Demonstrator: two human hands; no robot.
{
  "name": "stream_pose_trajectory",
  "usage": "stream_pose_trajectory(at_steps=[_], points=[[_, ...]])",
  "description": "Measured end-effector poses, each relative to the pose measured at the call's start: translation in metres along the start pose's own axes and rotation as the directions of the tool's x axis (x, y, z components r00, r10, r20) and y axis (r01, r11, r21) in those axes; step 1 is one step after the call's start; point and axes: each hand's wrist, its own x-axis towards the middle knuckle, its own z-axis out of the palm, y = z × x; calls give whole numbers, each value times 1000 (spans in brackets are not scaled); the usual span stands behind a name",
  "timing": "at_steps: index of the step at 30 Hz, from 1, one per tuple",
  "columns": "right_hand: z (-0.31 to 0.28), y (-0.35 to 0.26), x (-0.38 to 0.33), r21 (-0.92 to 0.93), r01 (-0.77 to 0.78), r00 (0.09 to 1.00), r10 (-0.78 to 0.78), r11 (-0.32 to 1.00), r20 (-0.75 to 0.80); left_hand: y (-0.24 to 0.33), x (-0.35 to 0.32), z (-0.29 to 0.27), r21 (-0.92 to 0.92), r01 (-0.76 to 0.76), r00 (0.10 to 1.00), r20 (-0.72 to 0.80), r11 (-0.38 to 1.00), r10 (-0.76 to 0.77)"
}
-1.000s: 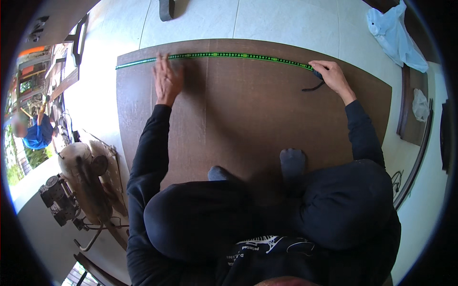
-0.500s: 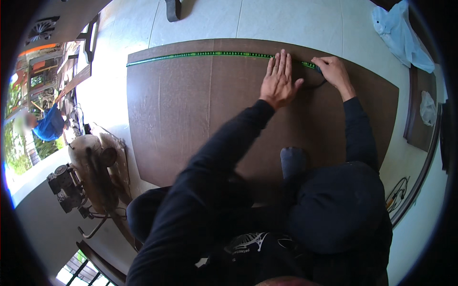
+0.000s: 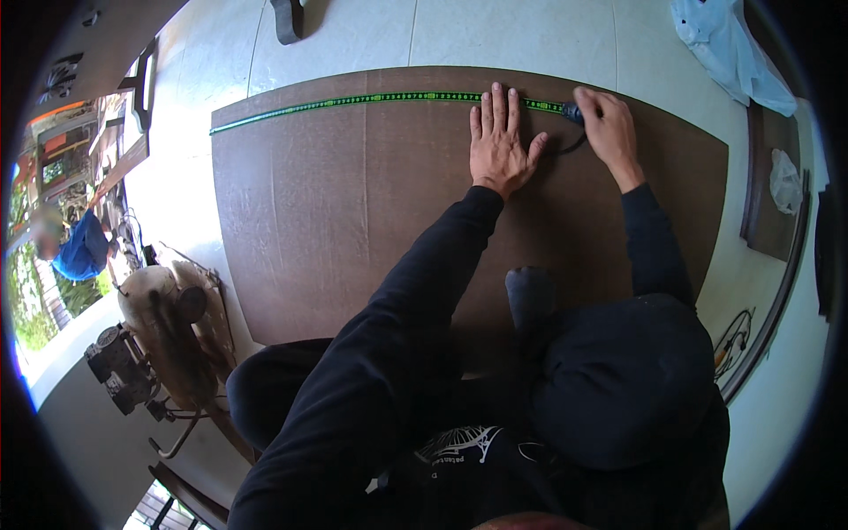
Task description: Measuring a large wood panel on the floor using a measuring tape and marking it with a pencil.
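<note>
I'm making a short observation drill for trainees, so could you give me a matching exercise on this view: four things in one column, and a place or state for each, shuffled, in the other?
Things
1. Left hand
2. Right hand
3. Tape blade
4. Large plastic bag

Places and states
A. Green, stretched along the far side of the brown board
B. Pale, toward the picture's upper right
C. Palm down, reaching across the blade
D. Curled at the dark case

Right pairs: 1-C, 2-D, 3-A, 4-B
</note>
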Motion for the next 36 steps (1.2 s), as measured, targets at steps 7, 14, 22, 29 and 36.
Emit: stream_pose_trajectory(at_steps=[7, 14, 22, 29, 36], points=[[-30, 64, -99, -342, -98, 967, 8, 935, -255, 0, 2, -4, 32, 39, 998, 39, 999, -40], [-39, 76, -231, -364, -213, 973, 166, 906, -158, 0, 4, -3, 28, 49, 995, 88, 998, -52], [-46, 106, -254, -449, -219, 955, 97, 866, -279, 0, 7, -3, 30, 32, 996, 83, 999, -35], [-66, 66, -153, 372, -454, 784, 561, 810, -266, -2, 10, 0, 38, 38, 988, 146, 999, -43], [-44, -58, -29, 655, -59, 978, -89, 753, 189, -5, 12, 2, 10, 56, 988, 142, 998, -57]])
